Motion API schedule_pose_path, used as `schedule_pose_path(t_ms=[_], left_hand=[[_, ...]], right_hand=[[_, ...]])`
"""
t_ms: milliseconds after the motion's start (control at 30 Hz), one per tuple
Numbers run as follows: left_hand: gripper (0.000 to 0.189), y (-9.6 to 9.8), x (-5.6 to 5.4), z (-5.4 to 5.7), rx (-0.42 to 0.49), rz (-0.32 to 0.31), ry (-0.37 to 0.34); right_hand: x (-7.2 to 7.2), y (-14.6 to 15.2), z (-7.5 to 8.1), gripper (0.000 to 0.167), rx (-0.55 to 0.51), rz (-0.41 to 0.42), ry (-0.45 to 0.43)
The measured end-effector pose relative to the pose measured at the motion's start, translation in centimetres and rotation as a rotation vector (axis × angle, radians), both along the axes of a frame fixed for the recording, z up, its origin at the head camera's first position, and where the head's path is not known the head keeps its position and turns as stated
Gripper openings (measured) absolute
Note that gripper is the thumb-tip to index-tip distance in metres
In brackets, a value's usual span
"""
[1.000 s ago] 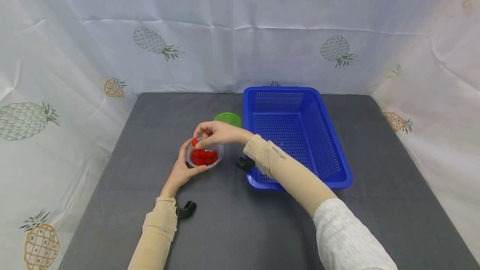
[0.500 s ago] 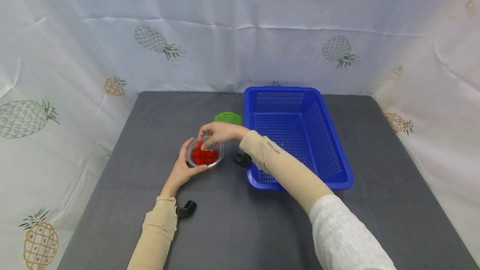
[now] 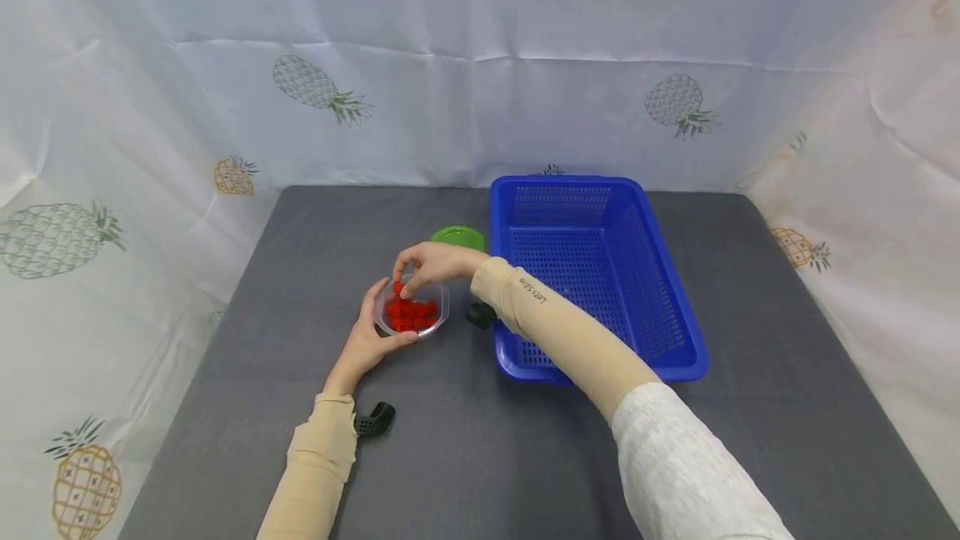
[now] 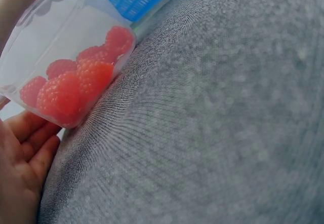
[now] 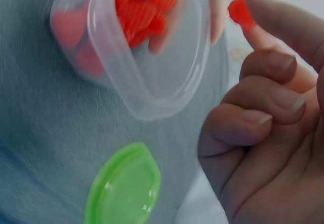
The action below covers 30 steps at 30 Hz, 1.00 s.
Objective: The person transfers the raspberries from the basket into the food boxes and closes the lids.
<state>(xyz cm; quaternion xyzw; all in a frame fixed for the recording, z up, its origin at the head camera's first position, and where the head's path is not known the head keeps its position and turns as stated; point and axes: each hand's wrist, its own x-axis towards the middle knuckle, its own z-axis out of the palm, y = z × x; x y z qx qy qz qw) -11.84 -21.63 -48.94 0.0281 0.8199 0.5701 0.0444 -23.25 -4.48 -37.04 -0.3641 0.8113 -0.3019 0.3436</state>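
A clear plastic container with several raspberries in it stands on the grey table, left of centre. My left hand holds it from the near left, thumb on the near side and fingers round the far side. Above the far left of its rim, my right hand pinches one raspberry between thumb and index finger; the other fingers are curled. Through the container wall, the left wrist view shows the berries gathered at the bottom.
Behind the right hand lies a green lid, partly covered by that hand in the head view. A blue perforated basket stands to the right, beneath the right forearm. A pineapple-print cloth hangs behind the table.
The right hand has dipped toward the berries and risen slightly, ending a little right of where it was, still with a raspberry in its pinch. The left hand and container have stayed put.
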Motion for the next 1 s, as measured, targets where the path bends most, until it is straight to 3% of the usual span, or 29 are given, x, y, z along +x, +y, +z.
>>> schedule_pose_path(t_ms=[267, 767, 900, 1000], left_hand=[[0.096, 0.2, -0.1, -0.1, 0.013, -0.005, 0.006], [0.095, 0.1, -0.1, -0.3, -0.029, 0.015, 0.013], [0.095, 0.3, 0.0, 0.2, -0.029, 0.015, -0.001], [0.095, 0.6, 0.3, 1.5, -0.025, 0.007, -0.009]], right_hand=[[-0.4, -0.8, -0.4, 0.02, 0.068, -0.007, 0.015], [-0.9, -0.7, -2.2, 0.022, 0.002, -0.035, 0.019], [-0.8, -0.9, -2.3, 0.022, 0.017, -0.027, 0.044], [-0.8, -0.9, -2.4, 0.022, 0.02, -0.025, 0.047]])
